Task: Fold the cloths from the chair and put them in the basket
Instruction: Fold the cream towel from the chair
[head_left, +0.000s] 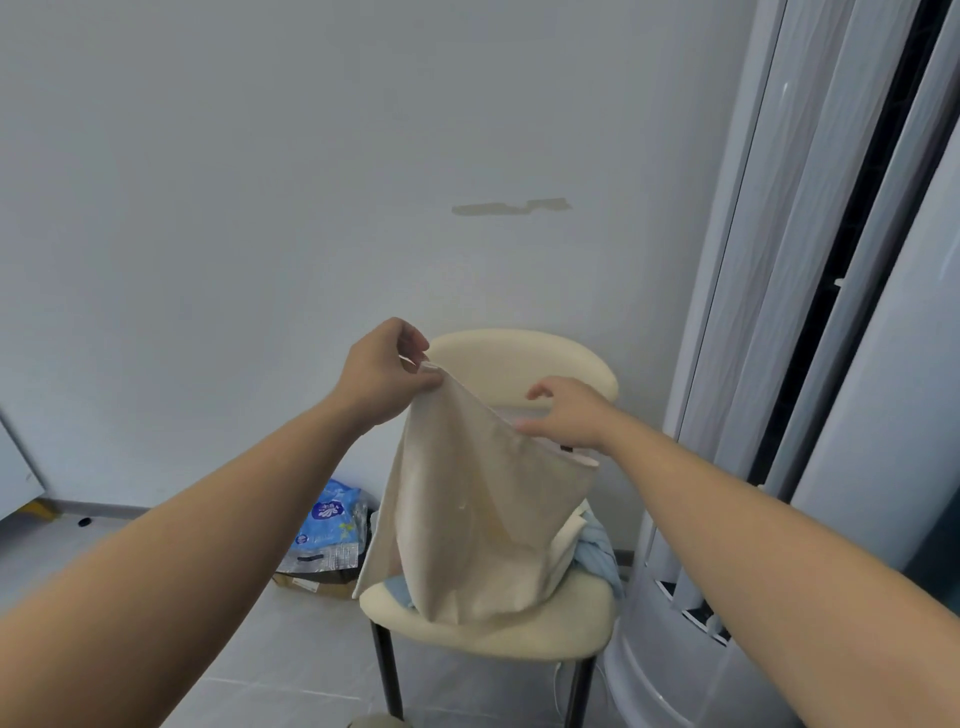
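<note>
Left hand (382, 371), right hand (566, 415) pinching limp beige cloth (478, 509), rounded cream chair (519, 358)

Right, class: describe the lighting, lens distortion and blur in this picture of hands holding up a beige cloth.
Head view: soft, even light, no hard shadows; head view: the wide lens bows the tall white unit at the right and stretches the forearms; head view: the beige cloth looks slightly soft, not smeared.

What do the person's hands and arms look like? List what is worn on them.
The left hand and right hand are bare: no gloves, no watch or bracelet at the wrists. No sleeves show anywhere in view.
</note>
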